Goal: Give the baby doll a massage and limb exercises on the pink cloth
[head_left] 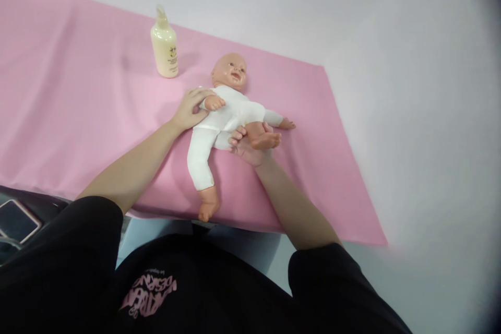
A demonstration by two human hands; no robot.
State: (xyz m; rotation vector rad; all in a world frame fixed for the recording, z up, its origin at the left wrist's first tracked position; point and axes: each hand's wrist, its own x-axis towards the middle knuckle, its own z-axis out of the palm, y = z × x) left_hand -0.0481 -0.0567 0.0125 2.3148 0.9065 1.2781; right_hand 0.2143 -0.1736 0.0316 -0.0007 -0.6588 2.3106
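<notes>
Right hand (250, 147): palm up under the doll's (227, 115) bare raised leg, grip curled round the thigh/calf, fingertips (236, 138) showing on the near side. Left hand (190, 109): laid flat against the doll's side and chest, fingers spread, touching the torso just below its bent arm; grip pressing, not pinching.

Doll appearance: baby doll, bald, peach vinyl head and limbs, white soft body suit. It lies on its back, head toward the far edge, one clothed leg stretched toward the person w/ bare foot near the sheet's front edge, other leg lifted in the right hand. One arm bent over the chest, other stretched out to the side.

Surface: pink sheet (78, 115) spread over a white counter (410, 115) (sheet lightly creased). Doll sits approx. at the sheet's centre. Lotion bottle (165, 49), cream-coloured w/ pump top, stands upright beyond the left hand, near the doll's head but apart from it. Phone (18, 219) lies at lower left, off the sheet.

Count: 1 doll, 1 bottle, 1 sheet, 1 phone, 2 hands.
</notes>
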